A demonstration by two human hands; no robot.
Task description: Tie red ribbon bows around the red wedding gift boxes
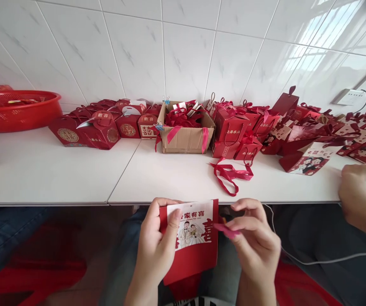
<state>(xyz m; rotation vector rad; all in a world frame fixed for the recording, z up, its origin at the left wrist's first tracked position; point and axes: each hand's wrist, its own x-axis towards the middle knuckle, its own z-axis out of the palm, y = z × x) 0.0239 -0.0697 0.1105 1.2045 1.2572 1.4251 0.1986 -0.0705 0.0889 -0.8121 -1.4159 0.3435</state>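
My left hand point(162, 242) grips the left side of a red gift bag point(195, 259), its thumb on the white front panel with a printed wedding couple. The bag is held over my lap, below the table's front edge. Just right of the bag, my right hand point(255, 238) pinches a short piece of dark pink ribbon point(226, 230) between thumb and fingers. One end of this ribbon reaches the bag's right edge; whether it is fastened there cannot be seen.
A cardboard box point(186, 142) of ribbons stands on the white table point(157, 178), with loose ribbons point(230, 173) in front. Red gift boxes point(103, 129) stand on both sides. A red basket point(20, 112) is far left. Another person's hand point(358, 187) rests at the right.
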